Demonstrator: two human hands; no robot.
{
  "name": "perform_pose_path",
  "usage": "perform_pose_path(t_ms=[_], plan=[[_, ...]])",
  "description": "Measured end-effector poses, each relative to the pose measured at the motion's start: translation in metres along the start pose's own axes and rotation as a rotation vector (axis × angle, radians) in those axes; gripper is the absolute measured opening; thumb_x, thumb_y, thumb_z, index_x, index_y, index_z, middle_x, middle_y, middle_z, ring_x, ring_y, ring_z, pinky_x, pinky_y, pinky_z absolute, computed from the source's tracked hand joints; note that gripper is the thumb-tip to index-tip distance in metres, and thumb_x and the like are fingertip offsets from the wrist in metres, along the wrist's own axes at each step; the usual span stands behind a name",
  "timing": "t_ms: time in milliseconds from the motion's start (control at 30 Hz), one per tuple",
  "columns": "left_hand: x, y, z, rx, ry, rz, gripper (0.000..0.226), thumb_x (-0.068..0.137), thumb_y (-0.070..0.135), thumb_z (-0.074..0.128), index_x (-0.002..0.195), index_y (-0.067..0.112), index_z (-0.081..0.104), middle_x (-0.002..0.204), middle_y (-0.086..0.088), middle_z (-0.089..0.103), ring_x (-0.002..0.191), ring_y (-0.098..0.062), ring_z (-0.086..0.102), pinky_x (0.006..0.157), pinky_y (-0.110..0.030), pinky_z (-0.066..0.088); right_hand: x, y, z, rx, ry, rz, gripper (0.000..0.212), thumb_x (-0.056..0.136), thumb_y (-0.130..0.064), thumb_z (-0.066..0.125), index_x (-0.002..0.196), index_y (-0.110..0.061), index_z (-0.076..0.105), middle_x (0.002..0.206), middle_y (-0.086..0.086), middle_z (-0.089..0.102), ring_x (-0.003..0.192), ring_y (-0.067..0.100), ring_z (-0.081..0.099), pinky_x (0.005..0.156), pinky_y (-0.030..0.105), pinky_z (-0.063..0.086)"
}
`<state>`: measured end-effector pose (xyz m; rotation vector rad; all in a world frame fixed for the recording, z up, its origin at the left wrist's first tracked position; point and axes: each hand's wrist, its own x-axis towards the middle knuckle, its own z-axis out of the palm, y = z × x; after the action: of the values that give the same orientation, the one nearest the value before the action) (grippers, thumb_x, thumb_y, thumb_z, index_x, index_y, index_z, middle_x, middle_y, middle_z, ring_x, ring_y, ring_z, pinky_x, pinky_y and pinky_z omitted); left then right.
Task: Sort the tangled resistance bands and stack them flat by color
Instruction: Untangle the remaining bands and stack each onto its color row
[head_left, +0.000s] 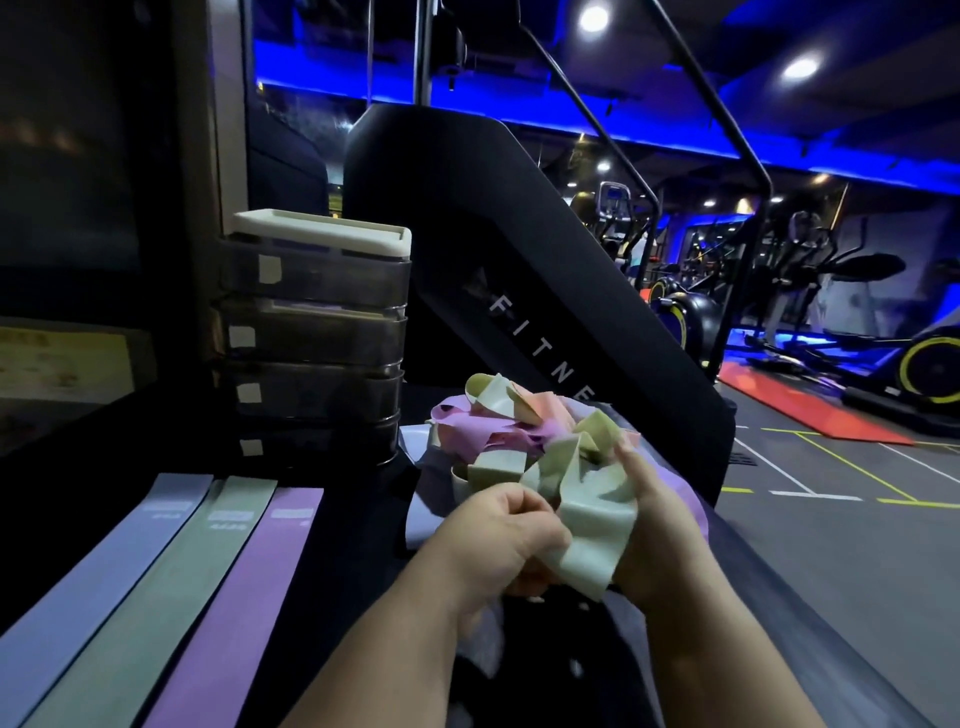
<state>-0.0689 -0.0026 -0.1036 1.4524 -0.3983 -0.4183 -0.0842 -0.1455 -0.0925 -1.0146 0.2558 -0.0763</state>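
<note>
My grip is closed on a pale green band: left hand pinches its near edge, right hand holds it from behind. It looks light, limp and stretchy, best taken at a flat fold. It loops back into the tangle just beyond, above the surface.

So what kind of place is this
Most likely a gym: exercise bikes stand on a marked floor, a black machine reads FITNE, and both hands handle resistance bands.

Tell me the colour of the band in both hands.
Pale green band, seen in the head view.
</note>
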Motion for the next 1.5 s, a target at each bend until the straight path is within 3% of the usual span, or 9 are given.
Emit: perform_pose_path(t_ms=[133, 267, 400, 533, 733, 933, 1067, 1300, 1500], plan=[[-0.001, -0.001, -0.004, 0.05, 0.018, -0.075, 0.025, 0.058, 0.015, 0.062, 0.082, 0.015, 0.057, 0.075, -0.007, 0.06, 0.059, -0.018, 0.056, 0.053, -0.024, 0.047, 0.002, 0.0, -0.006, -0.135, 0.107, -0.101, 0.029, 0.1, -0.019, 0.045, 0.109, 0.003, 0.062, 0.087, 0.022, 0.069, 0.061, 0.027, 0.067, 0.041, 0.028, 0.05], [0.002, -0.006, -0.007, 0.058, 0.019, -0.064, 0.05, 0.062, 0.022, 0.068, 0.11, 0.014, 0.058, 0.093, -0.003, 0.067, 0.082, -0.015, 0.062, 0.074, -0.027, 0.049, 0.002, 0.004, -0.001, -0.342, 0.12, -0.282, 0.019, 0.098, -0.003, 0.046, 0.102, -0.007, 0.064, 0.096, 0.022, 0.071, 0.082, 0.031, 0.067, 0.073, 0.042, 0.056], [0.0, 0.0, -0.011, -0.137, 0.022, -0.032, 0.029, 0.089, 0.047, 0.062, 0.098, 0.021, 0.069, 0.083, 0.006, 0.074, 0.074, -0.008, 0.07, 0.068, -0.022, 0.052, -0.002, 0.009, 0.002, -0.6, -0.024, -0.32, 0.016, 0.093, -0.004, 0.055, 0.098, -0.011, 0.068, 0.088, 0.019, 0.071, 0.074, 0.024, 0.063, 0.068, 0.039, 0.049], [0.007, -0.007, -0.015, -0.102, 0.126, -0.007, 0.057, 0.067, 0.066, 0.071, 0.096, 0.016, 0.074, 0.094, -0.009, 0.075, 0.09, -0.027, 0.07, 0.089, -0.043, 0.054, -0.012, 0.011, 0.003, -0.835, -0.31, -0.209, 0.012, 0.087, -0.013, 0.07, 0.086, -0.024, 0.075, 0.095, 0.013, 0.073, 0.084, 0.029, 0.063, 0.076, 0.048, 0.045], [0.013, -0.02, -0.012, -0.049, 0.189, -0.007, 0.008, 0.087, 0.014, 0.071, 0.095, 0.011, 0.072, 0.089, -0.009, 0.075, 0.084, -0.022, 0.069, 0.078, -0.032, 0.055, -0.025, 0.0, 0.003, -0.877, -0.36, -0.079, 0.041, 0.068, -0.055, 0.063, 0.073, -0.016, 0.074, 0.075, 0.011, 0.068, 0.065, 0.021, 0.065, 0.063, 0.032, 0.054], [0.007, -0.005, -0.017, -0.155, 0.285, 0.105, 0.016, 0.088, 0.002, 0.065, 0.098, 0.014, 0.066, 0.092, -0.011, 0.073, 0.082, -0.024, 0.067, 0.083, -0.04, 0.054, -0.008, -0.007, -0.011, -0.827, 0.021, -0.064, 0.071, 0.072, -0.072, 0.047, 0.074, -0.005, 0.071, 0.078, 0.011, 0.074, 0.069, 0.025, 0.068, 0.063, 0.031, 0.051], [0.001, -0.002, -0.014, -0.135, 0.161, 0.096, 0.025, 0.086, -0.006, 0.063, 0.103, 0.013, 0.062, 0.093, -0.015, 0.07, 0.084, -0.029, 0.065, 0.082, -0.046, 0.055, -0.003, -0.002, -0.006, -0.604, -0.008, -0.05, 0.067, 0.073, -0.068, 0.056, 0.101, -0.008, 0.068, 0.091, 0.012, 0.072, 0.074, 0.025, 0.07, 0.059, 0.029, 0.055], [-0.003, -0.002, -0.01, 0.03, 0.005, 0.086, 0.039, 0.058, 0.007, 0.069, 0.094, 0.016, 0.058, 0.085, -0.003, 0.058, 0.073, -0.017, 0.058, 0.062, -0.026, 0.049, -0.007, -0.009, -0.005, -0.276, -0.001, -0.164, 0.015, 0.093, -0.026, 0.056, 0.091, -0.013, 0.063, 0.068, 0.005, 0.062, 0.054, 0.015, 0.059, 0.05, 0.023, 0.049], [-0.003, -0.005, -0.01, 0.076, -0.044, 0.042, 0.067, 0.06, 0.029, 0.082, 0.119, 0.02, 0.052, 0.112, -0.011, 0.069, 0.105, -0.028, 0.067, 0.09, -0.042, 0.054, -0.003, -0.009, -0.01, -0.406, -0.001, -0.284, 0.035, 0.079, -0.047, 0.074, 0.101, -0.02, 0.067, 0.079, 0.008, 0.054, 0.068, 0.02, 0.05, 0.064, 0.035, 0.039]])
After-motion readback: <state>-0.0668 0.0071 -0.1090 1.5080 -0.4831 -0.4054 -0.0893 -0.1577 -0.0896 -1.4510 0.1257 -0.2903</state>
